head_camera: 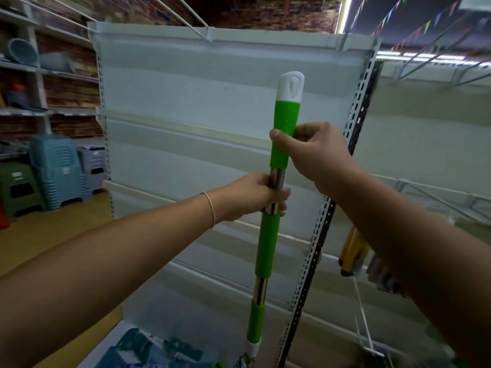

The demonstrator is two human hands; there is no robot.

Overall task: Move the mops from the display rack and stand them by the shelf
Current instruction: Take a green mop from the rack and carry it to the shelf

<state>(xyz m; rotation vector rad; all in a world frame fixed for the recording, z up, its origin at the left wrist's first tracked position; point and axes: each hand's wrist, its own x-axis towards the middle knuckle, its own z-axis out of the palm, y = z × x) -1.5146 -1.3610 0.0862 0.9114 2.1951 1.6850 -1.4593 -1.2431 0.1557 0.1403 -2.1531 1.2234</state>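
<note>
Right in front of the white shelf (186, 107), the mop (268, 235) stands nearly upright, its long pole leaning slightly right at the top. Both hands wrap it: the right hand (316, 155) on the upper green grip, the left hand (249, 197) just below on bare metal. It has green sleeves, chrome sections and a white cap; its head is out of sight below.

- Dim shop interior, and the brightest light is a ceiling strip light (346, 11) at top right, blown out to glare.
- The white shelf panel (202, 102) reads greyish, evenly lit.
- Corners smear with motion blur.
- Wide-angle bending shows at the edges; the forearms look stretched.
</note>
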